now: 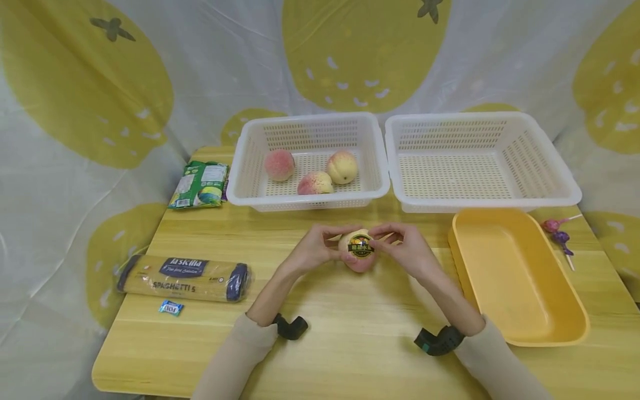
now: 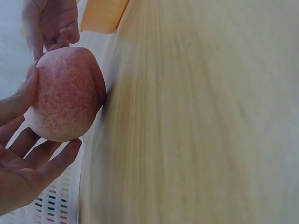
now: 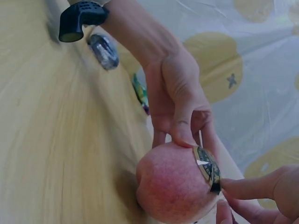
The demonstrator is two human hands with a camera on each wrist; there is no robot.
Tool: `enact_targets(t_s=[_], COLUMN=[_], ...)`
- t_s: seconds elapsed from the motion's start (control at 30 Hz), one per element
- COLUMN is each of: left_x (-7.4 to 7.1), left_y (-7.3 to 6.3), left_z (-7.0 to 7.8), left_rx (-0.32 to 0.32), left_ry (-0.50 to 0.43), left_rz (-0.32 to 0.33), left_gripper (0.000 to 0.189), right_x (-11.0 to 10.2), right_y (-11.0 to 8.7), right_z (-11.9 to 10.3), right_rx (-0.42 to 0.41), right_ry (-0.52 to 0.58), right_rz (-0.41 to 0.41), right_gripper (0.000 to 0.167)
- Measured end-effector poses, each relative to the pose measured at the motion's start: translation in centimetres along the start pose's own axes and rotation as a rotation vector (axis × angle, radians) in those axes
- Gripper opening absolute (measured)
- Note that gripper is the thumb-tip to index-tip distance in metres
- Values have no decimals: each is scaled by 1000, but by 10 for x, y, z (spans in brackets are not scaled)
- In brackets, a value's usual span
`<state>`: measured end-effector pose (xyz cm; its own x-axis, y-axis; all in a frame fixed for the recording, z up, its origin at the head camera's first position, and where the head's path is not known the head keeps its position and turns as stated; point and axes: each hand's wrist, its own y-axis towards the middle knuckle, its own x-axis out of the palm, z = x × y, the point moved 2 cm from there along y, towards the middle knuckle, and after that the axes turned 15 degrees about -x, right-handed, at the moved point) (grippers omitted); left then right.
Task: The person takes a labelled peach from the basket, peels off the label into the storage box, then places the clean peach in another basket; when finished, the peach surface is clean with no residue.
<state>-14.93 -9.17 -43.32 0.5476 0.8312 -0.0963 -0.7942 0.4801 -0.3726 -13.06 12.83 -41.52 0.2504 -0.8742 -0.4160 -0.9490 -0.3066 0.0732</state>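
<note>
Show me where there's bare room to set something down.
Bare: the table between the sleeves, nearer than the peach; inside the right basket and tub. Crowded: around the peach, between left hand and right hand; the left basket, holding three peaches.

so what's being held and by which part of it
The left hand grips a peach by its side. The right hand touches the edge of the peach's round sticker; whether it pinches that cannot be told.

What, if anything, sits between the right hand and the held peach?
The round black-and-gold label on the peach: the right hand has its fingertips at the label's edge. Nothing visible separates the left hand from the peach; it grips the fruit directly.
</note>
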Motion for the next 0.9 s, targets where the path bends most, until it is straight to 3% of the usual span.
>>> enact_targets(t_s=[0.37, 0.77, 0.9], left_x=[3, 5, 5], left_y=[-3, -2, -3], left_z=[4, 9, 12], left_rx=[21, 35, 35], left_ry=[46, 152, 179], left_rz=[37, 53, 56], left_gripper=[61, 59, 59], right_x=[2, 5, 6], right_y=[-5, -5, -6], right_z=[0, -3, -6], right_rx=[85, 58, 4], right_ry=[152, 139, 62], right_rz=[24, 35, 57], right_gripper=[26, 24, 16])
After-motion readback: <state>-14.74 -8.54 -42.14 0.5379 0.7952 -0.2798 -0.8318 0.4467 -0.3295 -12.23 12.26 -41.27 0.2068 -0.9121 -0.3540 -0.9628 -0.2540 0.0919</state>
